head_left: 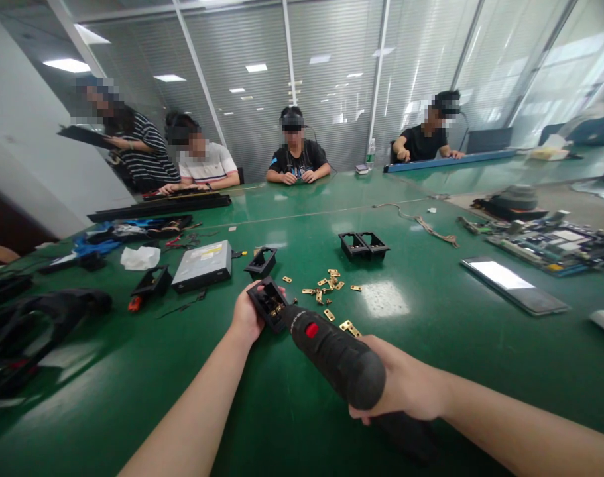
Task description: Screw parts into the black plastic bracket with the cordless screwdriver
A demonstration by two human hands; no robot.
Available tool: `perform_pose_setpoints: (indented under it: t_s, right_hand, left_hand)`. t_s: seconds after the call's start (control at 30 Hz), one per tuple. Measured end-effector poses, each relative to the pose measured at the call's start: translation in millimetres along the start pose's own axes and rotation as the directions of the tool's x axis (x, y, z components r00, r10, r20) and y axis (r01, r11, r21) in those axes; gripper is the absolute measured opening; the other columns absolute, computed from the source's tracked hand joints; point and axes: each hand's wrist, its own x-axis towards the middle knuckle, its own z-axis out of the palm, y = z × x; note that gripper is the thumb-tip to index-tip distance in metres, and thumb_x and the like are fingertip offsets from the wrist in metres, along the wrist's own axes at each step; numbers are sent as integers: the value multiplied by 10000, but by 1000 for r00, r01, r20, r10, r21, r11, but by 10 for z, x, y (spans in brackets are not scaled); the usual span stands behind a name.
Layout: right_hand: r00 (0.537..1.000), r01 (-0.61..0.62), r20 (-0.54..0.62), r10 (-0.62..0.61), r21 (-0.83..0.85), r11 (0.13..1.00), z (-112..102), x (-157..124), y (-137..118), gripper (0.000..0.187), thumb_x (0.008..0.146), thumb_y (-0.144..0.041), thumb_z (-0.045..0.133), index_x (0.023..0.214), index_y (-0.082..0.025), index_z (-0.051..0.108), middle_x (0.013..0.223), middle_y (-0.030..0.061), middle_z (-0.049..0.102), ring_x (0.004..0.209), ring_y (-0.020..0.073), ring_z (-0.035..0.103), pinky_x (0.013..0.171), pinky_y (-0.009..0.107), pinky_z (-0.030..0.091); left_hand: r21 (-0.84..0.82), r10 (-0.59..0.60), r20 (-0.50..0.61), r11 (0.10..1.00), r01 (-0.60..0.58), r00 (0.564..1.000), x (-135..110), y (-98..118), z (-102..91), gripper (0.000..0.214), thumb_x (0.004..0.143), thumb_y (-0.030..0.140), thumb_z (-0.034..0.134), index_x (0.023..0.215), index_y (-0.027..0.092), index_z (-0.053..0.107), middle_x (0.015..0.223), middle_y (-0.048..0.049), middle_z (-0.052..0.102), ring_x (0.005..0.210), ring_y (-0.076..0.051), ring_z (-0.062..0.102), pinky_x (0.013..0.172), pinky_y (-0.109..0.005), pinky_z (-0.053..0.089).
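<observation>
Pinching the box (pixel 262 296) along its left side, the left hand (pixel 246 317) is the nearer of the two to it. The right hand (pixel 396 381) is wrapped round the driver (pixel 334 354), so neither grip is free. From the right grip, the box lies to the left and farther toward the far edge of the table (pixel 286 417). The driver's long axis slants along that line, its nose at the right-hand wall of the box; whether the bit sits on a screw cannot be told. The box's own long axis also slants, its lower end toward the near side and the right edge, more steeply than the driver does.

It is black, open-topped and rimmed, with brass-coloured bits inside its dark hollow. Whether its underside touches the table is hidden. Just beyond, toward the far edge, stands a similar box; brass plates (pixel 329 315) are scattered to the right.
</observation>
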Motion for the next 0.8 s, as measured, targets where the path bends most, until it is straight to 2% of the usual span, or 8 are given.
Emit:
perform_pose_setpoints:
  t_s: [0.17, 0.33, 0.47, 0.8]
  right_hand:
    - [1000, -8, -17, 8, -12, 1000, -7, -6, 7, 417, 622, -328, 878, 863, -128, 603, 705, 1, 637, 581, 114, 585, 539, 231, 482]
    - [1000, -20, -11, 20, -5, 1000, 8, -7, 4, 465, 602, -320, 879, 935, -134, 612, 725, -4, 632, 590, 116, 578, 545, 240, 479]
    - [999, -30, -18, 30, -6, 1000, 20, 4, -1, 457, 585, -304, 879, 921, -131, 623, 711, -6, 625, 587, 121, 576, 543, 245, 474]
    - [1000, 1, 10, -1, -11, 1000, -5, 1, -8, 438, 623, -304, 865, 925, -141, 593, 738, 4, 637, 590, 117, 582, 545, 241, 489]
  left_hand:
    - [2, 8, -2, 1000, -8, 1000, -1, 3, 12, 168, 727, 189, 578, 879, 133, 623, 767, -138, 737, 656, -294, 711, 632, -427, 573]
    - [25, 32, 32, 999, -33, 999, 5, -8, 2, 154, 729, 193, 579, 867, 133, 614, 767, -148, 740, 651, -299, 709, 627, -435, 572]
    - [30, 43, 37, 999, -44, 998, 6, -10, -2, 154, 721, 188, 585, 862, 134, 616, 754, -138, 739, 635, -297, 705, 613, -430, 571]
    - [4, -16, -2, 1000, 16, 1000, 17, 8, 8, 150, 739, 198, 569, 857, 131, 634, 742, -128, 734, 643, -287, 711, 623, -416, 578]
